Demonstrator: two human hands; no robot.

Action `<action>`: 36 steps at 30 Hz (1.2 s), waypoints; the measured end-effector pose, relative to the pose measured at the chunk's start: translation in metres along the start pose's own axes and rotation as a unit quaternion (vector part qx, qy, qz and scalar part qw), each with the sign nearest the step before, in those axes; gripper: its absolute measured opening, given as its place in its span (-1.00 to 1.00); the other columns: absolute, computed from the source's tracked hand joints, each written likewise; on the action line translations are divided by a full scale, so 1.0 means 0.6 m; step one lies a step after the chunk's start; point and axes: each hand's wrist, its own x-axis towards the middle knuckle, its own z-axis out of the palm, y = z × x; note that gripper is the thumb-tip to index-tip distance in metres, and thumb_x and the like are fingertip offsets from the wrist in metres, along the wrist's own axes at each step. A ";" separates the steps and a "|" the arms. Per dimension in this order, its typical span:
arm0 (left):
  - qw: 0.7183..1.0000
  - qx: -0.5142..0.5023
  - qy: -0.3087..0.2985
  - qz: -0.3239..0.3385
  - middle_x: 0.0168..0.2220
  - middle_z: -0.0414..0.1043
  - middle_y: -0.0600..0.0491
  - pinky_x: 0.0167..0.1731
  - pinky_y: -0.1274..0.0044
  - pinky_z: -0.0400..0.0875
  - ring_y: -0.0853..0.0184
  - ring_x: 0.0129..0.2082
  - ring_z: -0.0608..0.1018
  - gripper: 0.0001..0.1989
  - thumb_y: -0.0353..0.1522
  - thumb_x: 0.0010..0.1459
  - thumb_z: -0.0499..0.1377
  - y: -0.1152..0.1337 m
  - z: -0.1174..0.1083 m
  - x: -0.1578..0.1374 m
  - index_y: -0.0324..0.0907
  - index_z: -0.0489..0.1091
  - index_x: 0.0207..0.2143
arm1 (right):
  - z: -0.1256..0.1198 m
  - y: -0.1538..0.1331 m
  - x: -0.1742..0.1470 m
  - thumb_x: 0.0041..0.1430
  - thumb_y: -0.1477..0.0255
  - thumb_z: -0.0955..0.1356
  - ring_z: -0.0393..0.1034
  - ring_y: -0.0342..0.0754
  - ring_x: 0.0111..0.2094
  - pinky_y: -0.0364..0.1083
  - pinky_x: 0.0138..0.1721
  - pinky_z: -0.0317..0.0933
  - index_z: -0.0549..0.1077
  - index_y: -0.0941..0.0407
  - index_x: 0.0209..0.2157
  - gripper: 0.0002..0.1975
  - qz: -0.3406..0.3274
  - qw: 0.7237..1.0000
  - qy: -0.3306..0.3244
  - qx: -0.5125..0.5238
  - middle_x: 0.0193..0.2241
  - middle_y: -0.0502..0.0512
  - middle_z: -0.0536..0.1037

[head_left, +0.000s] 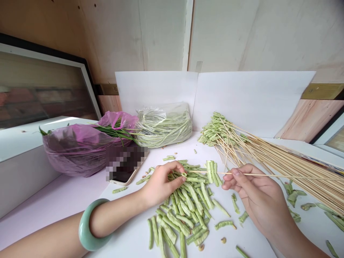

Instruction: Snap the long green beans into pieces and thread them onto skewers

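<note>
Between the thumb and forefinger of my left hand (162, 181) is a short piece of green bean (184, 175), its cut end showing. My right hand (259, 191) pinches a thin bamboo skewer (254, 175) that lies nearly level, its tip pointing at my left fingers. Several bean pieces (213, 173) are threaded side by side on this skewer, just left of my right fingertips. Whether the tip touches the held piece, I cannot tell. Below both hands spreads a pile of cut green beans (188, 211) on white paper. A pale green bangle (92, 225) circles my left forearm.
At the back right lie bean-loaded skewers (215, 130) beside a long bundle of bare skewers (298, 166). Whole beans fill a clear bag (163, 125); a purple bag (77, 147) of greens and a phone (129, 165) sit left. Bean scraps (292, 193) lie at right.
</note>
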 end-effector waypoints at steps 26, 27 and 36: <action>0.961 -0.277 0.027 -0.011 -0.31 0.52 -0.05 -0.16 0.48 0.38 0.31 -0.28 0.53 -0.74 -0.23 0.10 0.26 0.002 0.012 -0.001 -0.27 0.46 -0.28 | 0.009 -0.008 -0.019 -0.07 0.15 0.51 0.53 -0.04 -0.49 -0.07 -0.34 0.48 0.47 0.07 -0.53 -0.70 -0.009 0.999 -0.037 -0.012 -0.48 0.03 0.56; 0.959 -0.280 0.028 -0.016 -0.28 0.53 -0.06 -0.14 0.46 0.39 0.29 -0.26 0.54 -0.73 -0.24 0.08 0.28 0.001 0.012 -0.001 -0.27 0.46 -0.26 | 0.009 -0.009 -0.020 -0.07 0.15 0.51 0.53 -0.03 -0.48 -0.07 -0.34 0.48 0.47 0.07 -0.53 -0.70 -0.012 0.999 -0.036 -0.015 -0.48 0.04 0.57; 0.956 -0.287 0.063 -0.025 -0.32 0.56 -0.03 -0.15 0.49 0.43 0.29 -0.28 0.57 -0.72 -0.26 -0.01 0.34 0.002 0.012 0.002 -0.26 0.50 -0.28 | 0.008 -0.008 -0.022 -0.05 0.16 0.51 0.54 -0.04 -0.48 -0.08 -0.35 0.47 0.45 0.08 -0.52 -0.70 -0.017 0.999 -0.036 -0.022 -0.50 0.01 0.57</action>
